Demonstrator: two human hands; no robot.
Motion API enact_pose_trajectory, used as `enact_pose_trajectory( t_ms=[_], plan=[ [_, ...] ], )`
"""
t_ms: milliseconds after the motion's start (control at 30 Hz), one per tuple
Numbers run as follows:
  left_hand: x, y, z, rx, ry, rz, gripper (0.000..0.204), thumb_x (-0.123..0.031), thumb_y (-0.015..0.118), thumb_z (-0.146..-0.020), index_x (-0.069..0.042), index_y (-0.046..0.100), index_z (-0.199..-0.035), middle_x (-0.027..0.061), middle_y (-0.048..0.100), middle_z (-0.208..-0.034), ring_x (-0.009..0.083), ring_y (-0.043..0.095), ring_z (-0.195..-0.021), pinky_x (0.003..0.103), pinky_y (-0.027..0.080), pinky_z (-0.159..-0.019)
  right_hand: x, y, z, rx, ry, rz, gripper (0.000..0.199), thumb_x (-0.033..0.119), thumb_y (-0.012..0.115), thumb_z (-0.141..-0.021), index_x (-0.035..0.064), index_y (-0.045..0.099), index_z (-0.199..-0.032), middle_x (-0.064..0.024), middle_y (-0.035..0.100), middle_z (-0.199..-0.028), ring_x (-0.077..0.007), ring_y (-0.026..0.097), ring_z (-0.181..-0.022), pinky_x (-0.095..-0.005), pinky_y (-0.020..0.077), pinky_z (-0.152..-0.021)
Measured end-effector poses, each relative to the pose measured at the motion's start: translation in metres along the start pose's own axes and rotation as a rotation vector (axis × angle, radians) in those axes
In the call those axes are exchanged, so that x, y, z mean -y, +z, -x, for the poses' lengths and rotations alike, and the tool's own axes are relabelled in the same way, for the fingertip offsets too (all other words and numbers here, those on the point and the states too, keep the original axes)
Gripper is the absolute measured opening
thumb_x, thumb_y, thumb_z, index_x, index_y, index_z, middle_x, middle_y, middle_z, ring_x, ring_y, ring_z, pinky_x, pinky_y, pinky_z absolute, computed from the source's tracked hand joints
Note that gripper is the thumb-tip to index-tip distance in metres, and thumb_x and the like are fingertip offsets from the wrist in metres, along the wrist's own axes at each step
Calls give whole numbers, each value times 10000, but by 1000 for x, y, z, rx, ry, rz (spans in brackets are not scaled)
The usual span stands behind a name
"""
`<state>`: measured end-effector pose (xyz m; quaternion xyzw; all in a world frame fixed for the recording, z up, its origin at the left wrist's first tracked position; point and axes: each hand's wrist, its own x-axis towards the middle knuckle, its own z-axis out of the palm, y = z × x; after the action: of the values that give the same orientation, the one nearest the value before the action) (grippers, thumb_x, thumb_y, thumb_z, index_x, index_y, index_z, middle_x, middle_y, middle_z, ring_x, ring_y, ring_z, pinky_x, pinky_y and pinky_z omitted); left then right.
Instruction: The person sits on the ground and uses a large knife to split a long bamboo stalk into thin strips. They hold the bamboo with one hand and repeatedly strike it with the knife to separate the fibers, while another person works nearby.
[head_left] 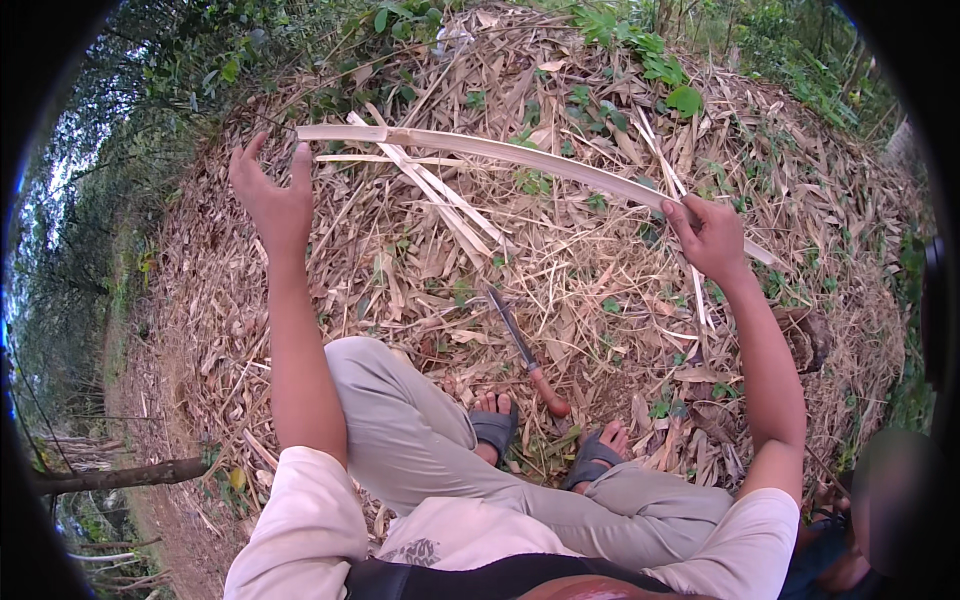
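Observation:
A long, pale bamboo strip (540,158) spans the space in front of me, bowing slightly downward to the right. My right hand (710,237) grips it near its right end, thumb on top, with a short length sticking out past the hand. At the strip's left end my left hand (272,200) is raised, its thumb and fingers spread apart; the thumb tip is right by the end, and whether it touches I cannot tell. Between my feet and the strip, a knife (527,350) with a dark blade and reddish-brown handle lies on the ground.
Several split bamboo strips (440,200) lie on dry leaf litter (590,300) beneath the held one, and more (660,150) lie to the right. A brown stump-like piece (803,340) sits by my right forearm. Another person (850,570) is at the lower right. A branch (125,476) juts in at left.

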<state>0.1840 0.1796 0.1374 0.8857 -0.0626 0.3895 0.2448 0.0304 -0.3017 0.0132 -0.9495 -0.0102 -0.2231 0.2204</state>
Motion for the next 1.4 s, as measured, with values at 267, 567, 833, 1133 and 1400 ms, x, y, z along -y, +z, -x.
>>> enact_pose_trajectory(
  t_ms=[267,567,833,1133,1400],
  plan=[
    [-49,14,29,842,454,-146,616,-458,763,-847,-81,598,-1306,208,621,-1250,366,560,-1234,453,443,-1033,7,-34,-15,-30,-227,103,464,413,649,-931,58,557,-648,-104,496,-546,-299,529,-514,-421,397,-527],
    [-33,21,47,1186,78,143,545,-534,614,-964,-7,719,-874,4,565,-621,118,516,-564,298,416,-568,12,-44,-31,-565,-408,423,231,298,704,-888,90,688,-988,-79,675,-955,-250,631,-1003,-369,448,-871],
    [-38,46,61,1043,-622,507,298,-335,479,-1062,-63,565,-975,-41,473,-721,84,419,-556,256,382,-542,33,114,61,438,-81,-42,275,266,598,-947,33,633,-1090,-171,638,-1041,-341,588,-1049,-447,453,-963],
    [-74,15,45,916,-916,1282,274,-318,417,-1091,-68,479,-1183,-22,427,-750,44,353,-499,209,337,-457,107,220,177,1154,52,-90,632,444,609,-916,-36,469,-1302,-254,657,-1140,-377,654,-1073,-474,527,-897],
    [-78,10,44,951,-944,1420,341,-209,373,-1017,4,490,-1257,-15,409,-738,39,295,-469,220,286,-426,131,251,169,1284,18,36,550,435,693,-809,-13,660,-1127,-198,700,-1070,-341,690,-1017,-426,547,-883]
  ],
)
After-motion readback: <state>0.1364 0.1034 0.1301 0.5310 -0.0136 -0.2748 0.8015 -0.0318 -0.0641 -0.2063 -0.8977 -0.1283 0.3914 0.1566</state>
